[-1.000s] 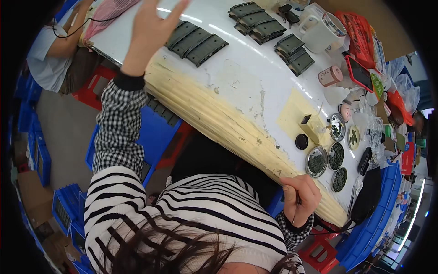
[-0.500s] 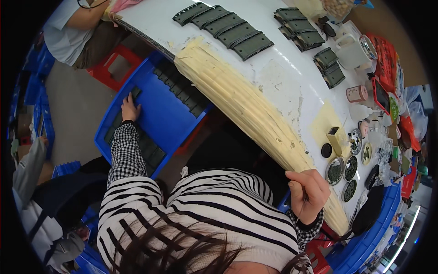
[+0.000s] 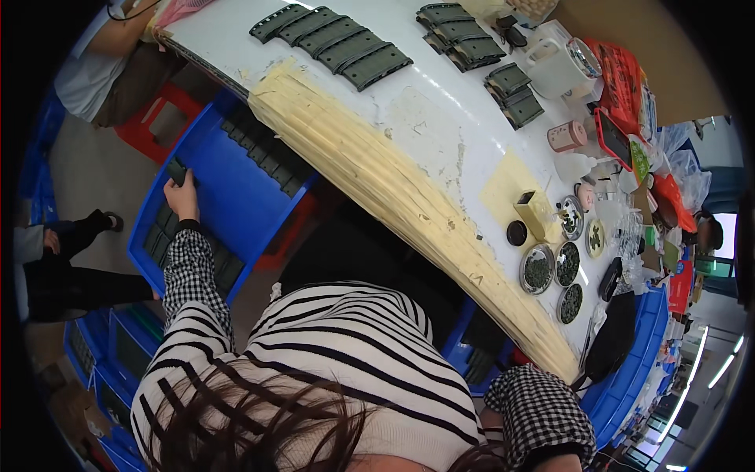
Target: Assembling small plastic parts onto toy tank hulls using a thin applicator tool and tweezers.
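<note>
Left hand (image 3: pixel 182 200) grasping a dark green piece (image 3: pixel 176 171) at the far left side of the blue bin (image 3: pixel 224 189); right hand beyond the lower edge, its state impossible to tell

The yellow edging (image 3: pixel 370 173) of the desk (image 3: pixel 425 161) comes between the bin and the green panels (image 3: pixel 342 47) lying overlapped on top; further right sit a yellow block (image 3: pixel 538 217), round dishes (image 3: pixel 537 269) of dark bits and a white mug (image 3: pixel 550 69), while a red stool (image 3: pixel 160 122) stands just beyond the bin; half a second ago the left fingers were spread by that piece and the right hand hung pinched near the edging, whereas now the checked right sleeve (image 3: pixel 543 409) has dropped away and dark-trousered legs (image 3: pixel 82 263) show at left
</note>
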A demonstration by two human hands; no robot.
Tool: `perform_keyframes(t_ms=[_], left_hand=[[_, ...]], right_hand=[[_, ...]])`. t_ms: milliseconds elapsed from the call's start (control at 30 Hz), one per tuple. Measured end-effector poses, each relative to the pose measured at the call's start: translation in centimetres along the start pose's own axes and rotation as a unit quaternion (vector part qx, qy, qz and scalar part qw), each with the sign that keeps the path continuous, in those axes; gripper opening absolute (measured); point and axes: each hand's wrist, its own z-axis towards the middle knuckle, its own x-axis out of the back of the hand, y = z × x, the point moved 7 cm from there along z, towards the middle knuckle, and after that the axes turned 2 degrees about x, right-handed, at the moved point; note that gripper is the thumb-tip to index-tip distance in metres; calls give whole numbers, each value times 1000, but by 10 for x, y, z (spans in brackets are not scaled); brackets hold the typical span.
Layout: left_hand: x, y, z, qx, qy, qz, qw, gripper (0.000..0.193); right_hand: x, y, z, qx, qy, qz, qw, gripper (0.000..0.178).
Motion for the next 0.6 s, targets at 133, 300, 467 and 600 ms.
perform_keyframes(t_ms=[133,300,467,600], left_hand=[[3,99,-29,-36,-111,-273,955,40],[30,270,-112,-153,-208,-473,843,23],[33,364,-235,-218,-382,-522,731,24],[5,413,-342,-212,-551,-494,638,28]], right_hand=[[-6,-7,16,32,-2,-45,998,20],[15,-17,25,-3,-28,-8,1000,22],[41,-26,34,-139,30,280,949,25],[24,8,27,-75,123,235,961,26]])
